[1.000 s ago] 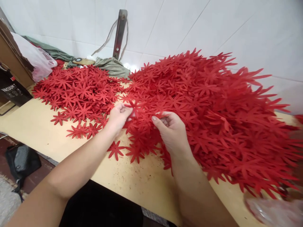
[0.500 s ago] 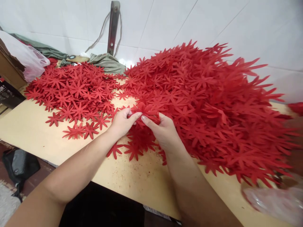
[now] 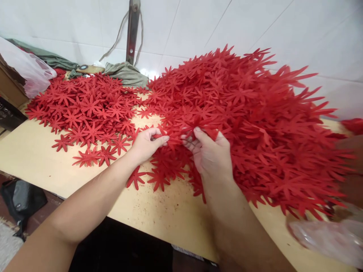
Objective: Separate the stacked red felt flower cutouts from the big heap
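- Table (image 3: 34, 151), one: pale yellow top running across the lower and middle frame, bare at lower left and along the near edge.
- Tiled wall (image 3: 255, 26), one: white, across the top of the frame.
- Large heap of red flower cut-outs (image 3: 255, 124), one: fills the centre and right of the frame, piled high, too many pieces to count; petals long and narrow.
- Smaller spread of red flower cut-outs (image 3: 85, 102), one: centre left, lying flatter, too many to count; a few single flowers lie loose at its near edge.
- Green cloth (image 3: 124, 73), one bundle: upper centre-left, against the wall behind the smaller spread.
- Clear plastic bags, two: one (image 3: 28, 71) at upper left, one (image 3: 326, 238) blurred at lower right.
- Metal bracket (image 3: 132, 30), one: upright on the wall, upper centre, with cord hanging from it.
- Black bag (image 3: 22, 198), one: on the floor, lower left.
- Right hand (image 3: 212, 155), one: centre of frame, fingers curled, pinching red cut-outs at the near left edge of the large heap.
- Left hand (image 3: 147, 145), one: just left of the right hand, thumb and forefinger closed on a red flower (image 3: 170, 138) between the two hands.
- Loose flower (image 3: 136, 177), one: flat on the table below the left wrist.
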Tool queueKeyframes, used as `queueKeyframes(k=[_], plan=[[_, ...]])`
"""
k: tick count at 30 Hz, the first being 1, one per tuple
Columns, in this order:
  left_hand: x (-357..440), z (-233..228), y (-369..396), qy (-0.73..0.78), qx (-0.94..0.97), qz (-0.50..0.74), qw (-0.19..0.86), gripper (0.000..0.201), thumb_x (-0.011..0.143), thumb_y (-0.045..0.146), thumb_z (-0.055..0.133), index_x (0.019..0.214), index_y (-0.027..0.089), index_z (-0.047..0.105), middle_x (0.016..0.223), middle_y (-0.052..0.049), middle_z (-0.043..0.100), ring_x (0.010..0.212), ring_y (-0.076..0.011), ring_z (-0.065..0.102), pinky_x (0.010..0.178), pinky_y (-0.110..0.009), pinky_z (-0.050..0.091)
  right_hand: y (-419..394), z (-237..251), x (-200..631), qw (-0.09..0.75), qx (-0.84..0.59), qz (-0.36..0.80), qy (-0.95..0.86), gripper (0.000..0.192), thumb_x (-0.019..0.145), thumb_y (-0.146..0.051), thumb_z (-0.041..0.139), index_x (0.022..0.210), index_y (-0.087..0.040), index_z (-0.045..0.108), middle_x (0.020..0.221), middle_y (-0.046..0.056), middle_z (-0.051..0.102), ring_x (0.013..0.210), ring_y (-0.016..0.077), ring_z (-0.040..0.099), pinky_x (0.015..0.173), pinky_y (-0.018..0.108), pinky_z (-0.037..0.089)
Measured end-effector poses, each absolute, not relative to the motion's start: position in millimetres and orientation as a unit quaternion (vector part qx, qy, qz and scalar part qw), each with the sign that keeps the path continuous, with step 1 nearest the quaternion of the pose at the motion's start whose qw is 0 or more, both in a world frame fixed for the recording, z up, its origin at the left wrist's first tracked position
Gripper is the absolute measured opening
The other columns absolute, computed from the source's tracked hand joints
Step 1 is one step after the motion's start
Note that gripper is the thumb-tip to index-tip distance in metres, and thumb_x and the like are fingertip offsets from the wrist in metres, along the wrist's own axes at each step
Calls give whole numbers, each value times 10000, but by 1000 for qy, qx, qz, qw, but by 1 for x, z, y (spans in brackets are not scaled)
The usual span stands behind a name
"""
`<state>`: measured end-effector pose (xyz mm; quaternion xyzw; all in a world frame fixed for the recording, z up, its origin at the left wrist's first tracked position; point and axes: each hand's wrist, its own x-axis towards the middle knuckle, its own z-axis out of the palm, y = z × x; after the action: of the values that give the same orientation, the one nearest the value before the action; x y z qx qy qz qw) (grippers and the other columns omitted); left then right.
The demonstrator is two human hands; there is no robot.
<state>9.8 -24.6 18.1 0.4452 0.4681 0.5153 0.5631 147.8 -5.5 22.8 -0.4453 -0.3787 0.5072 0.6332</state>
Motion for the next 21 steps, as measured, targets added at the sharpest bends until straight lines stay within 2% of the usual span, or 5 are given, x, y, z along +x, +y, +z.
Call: queueKeyframes(k=[5, 10, 16, 19, 21], plan=[[10, 20, -26, 521, 481, 499, 498, 249, 763, 208, 575, 569, 156, 427, 516, 70, 427, 497, -46, 356, 542, -213, 284, -4, 22, 150, 628, -452, 473, -421, 258, 588, -316, 741, 645, -193, 522, 547, -64, 511, 454, 43, 461, 429, 184, 414], [8, 21, -28, 534, 508, 493, 462, 282, 733, 243, 607, 539, 160, 420, 488, 79, 345, 493, -50, 301, 528, -222, 258, -10, 20, 145, 610, -438, 484, -449, 266, 552, -359, 780, 647, -201, 588, 650, -32, 585, 567, 67, 515, 553, 222, 486], [7, 13, -26, 516, 461, 515, 506, 313, 658, 332, 690, 548, 166, 449, 506, 69, 423, 478, -48, 328, 509, -229, 273, -12, 26, 145, 605, -403, 518, -451, 333, 471, -404, 814, 639, -219, 595, 659, -40, 602, 628, 105, 570, 636, 292, 526], [8, 9, -24, 493, 441, 525, 536, 300, 648, 349, 705, 581, 165, 478, 529, 61, 459, 485, -49, 359, 517, -229, 304, -14, 29, 146, 564, -377, 550, -487, 330, 493, -431, 803, 675, -229, 617, 684, -24, 638, 699, 142, 617, 717, 349, 537], [8, 7, -22, 491, 432, 532, 538, 335, 629, 358, 728, 566, 166, 460, 508, 68, 435, 481, -43, 351, 514, -225, 303, -16, 28, 147, 526, -372, 570, -510, 318, 514, -428, 797, 700, -225, 638, 694, -15, 650, 718, 144, 625, 727, 344, 534]])
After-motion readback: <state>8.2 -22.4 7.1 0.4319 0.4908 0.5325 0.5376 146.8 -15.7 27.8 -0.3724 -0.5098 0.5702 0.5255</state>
